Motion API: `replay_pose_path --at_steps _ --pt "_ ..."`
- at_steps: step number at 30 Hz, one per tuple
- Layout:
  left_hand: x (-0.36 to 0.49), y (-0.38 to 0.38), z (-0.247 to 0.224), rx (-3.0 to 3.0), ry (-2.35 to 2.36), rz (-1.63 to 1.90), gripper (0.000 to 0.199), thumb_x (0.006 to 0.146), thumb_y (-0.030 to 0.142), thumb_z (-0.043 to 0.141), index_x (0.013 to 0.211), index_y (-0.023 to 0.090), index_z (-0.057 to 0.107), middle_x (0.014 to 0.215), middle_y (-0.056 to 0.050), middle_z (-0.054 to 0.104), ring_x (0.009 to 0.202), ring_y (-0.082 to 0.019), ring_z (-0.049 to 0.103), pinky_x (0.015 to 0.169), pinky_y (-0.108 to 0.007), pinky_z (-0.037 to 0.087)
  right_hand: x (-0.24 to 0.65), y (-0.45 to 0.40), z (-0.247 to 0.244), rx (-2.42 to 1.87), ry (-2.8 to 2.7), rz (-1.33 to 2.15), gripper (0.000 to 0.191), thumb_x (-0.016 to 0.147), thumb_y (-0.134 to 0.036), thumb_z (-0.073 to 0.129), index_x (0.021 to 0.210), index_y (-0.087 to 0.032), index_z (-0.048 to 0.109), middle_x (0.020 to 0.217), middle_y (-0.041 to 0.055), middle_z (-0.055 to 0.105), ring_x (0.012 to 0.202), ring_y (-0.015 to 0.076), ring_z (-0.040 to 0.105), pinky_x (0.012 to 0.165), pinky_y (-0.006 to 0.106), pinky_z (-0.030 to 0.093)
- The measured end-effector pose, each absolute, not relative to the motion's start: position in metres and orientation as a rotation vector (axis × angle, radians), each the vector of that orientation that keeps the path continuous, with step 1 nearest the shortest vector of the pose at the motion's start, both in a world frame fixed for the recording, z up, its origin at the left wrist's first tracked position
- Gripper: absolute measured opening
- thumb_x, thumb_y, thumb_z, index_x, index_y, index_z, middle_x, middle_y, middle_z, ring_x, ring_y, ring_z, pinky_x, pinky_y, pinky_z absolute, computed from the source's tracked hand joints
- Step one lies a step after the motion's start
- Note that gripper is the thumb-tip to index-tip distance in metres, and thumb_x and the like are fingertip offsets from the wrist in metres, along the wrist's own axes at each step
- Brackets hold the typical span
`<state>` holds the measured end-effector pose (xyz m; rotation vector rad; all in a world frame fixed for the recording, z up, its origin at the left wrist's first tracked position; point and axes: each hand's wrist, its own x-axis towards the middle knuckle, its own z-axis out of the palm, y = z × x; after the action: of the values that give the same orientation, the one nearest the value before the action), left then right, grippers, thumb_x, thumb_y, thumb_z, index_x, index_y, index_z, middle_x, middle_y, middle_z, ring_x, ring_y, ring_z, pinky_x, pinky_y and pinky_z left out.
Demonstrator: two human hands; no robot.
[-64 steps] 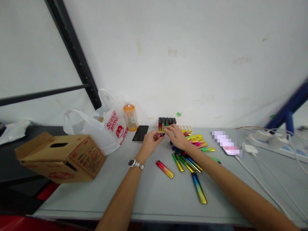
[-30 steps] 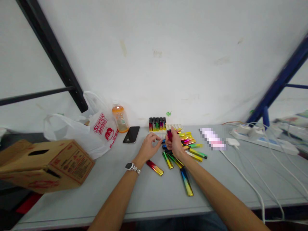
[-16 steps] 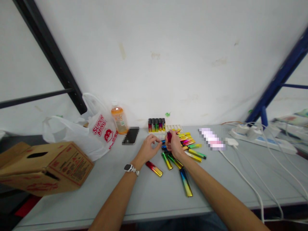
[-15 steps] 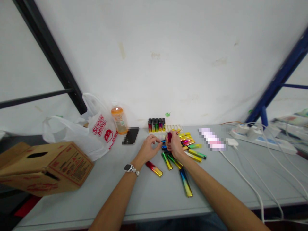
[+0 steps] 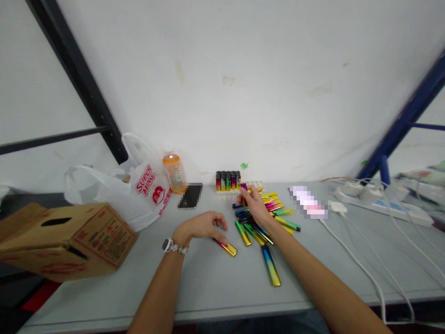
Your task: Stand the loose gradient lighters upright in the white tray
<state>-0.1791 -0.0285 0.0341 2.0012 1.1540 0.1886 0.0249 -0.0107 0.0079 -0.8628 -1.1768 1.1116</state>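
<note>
White wall (image 5: 201, 102) fills the back of my view, above a grey table (image 5: 208, 290). Beneath the left hand (image 5: 203, 226), I see a red-and-gold lighter (image 5: 227, 248) flat on the table, its long axis slanting from the far left to the near right, gold end nearer me. That hand is partly open, palm down, fingers curved and thumb apart from them; the thumb reaches the lighter, though I cannot tell whether it presses on it.

The right hand (image 5: 253, 202) pinches a purple lighter (image 5: 244, 187) between thumb and fingers, purple end up; the fingers hide much of it, so I cannot tell its exact tilt. Both forearms come in from the near edge, the left bent at the wrist with a watch (image 5: 167, 245) on it, the right slanting inward.

Under and beside the right hand, loose lighters (image 5: 274, 204) lie fanned out in a pile. Nearer me, a blue-and-yellow lighter (image 5: 271, 266) lies with its blue end away. Beyond the hands, a block of lighters (image 5: 228, 181) stands upright near the wall. Farther left I make out a dark phone (image 5: 190, 195), an orange bottle (image 5: 174, 174), a plastic bag (image 5: 146, 190) and a cardboard box (image 5: 69, 241); farther right, a power strip (image 5: 385, 204).
</note>
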Motion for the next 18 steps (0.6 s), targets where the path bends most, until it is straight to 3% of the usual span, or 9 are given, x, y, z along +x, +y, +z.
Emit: replay_pose_path --at_steps 5,11,18 --pt "-0.175 -0.026 0.028 1.975 1.158 0.179 0.032 0.053 0.038 0.081 0.077 0.018 0.075 0.081 -0.002 0.067 0.082 -0.02 0.059 0.071 -0.026 0.043 0.034 0.002 0.001 -1.008 -1.394 0.775 0.033 0.081 -0.05 0.067 0.074 -0.019 0.058 0.064 -0.003 0.054 0.06 0.0127 0.048 0.059 0.026 0.04" --pt "-0.179 -0.026 0.032 1.94 1.144 0.192 0.034 0.051 0.042 0.083 0.073 0.018 0.074 0.073 -0.001 0.066 0.074 -0.018 0.057 0.067 -0.026 0.042 0.039 0.029 -0.006 -1.023 -1.448 0.601 0.032 0.08 -0.039 0.067 0.104 -0.019 0.062 0.087 0.0031 0.068 0.068 0.0157 0.059 0.064 0.028 0.047" --pt "-0.176 -0.032 0.031 2.032 1.274 0.233 0.038 0.056 0.046 0.083 0.078 0.018 0.069 0.084 -0.003 0.066 0.084 -0.022 0.059 0.075 -0.03 0.045 0.039 0.069 0.002 -1.078 -1.788 0.337 0.022 0.087 -0.027 0.057 0.104 -0.019 0.068 0.081 0.0029 0.07 0.07 0.0169 0.062 0.073 0.032 0.05"
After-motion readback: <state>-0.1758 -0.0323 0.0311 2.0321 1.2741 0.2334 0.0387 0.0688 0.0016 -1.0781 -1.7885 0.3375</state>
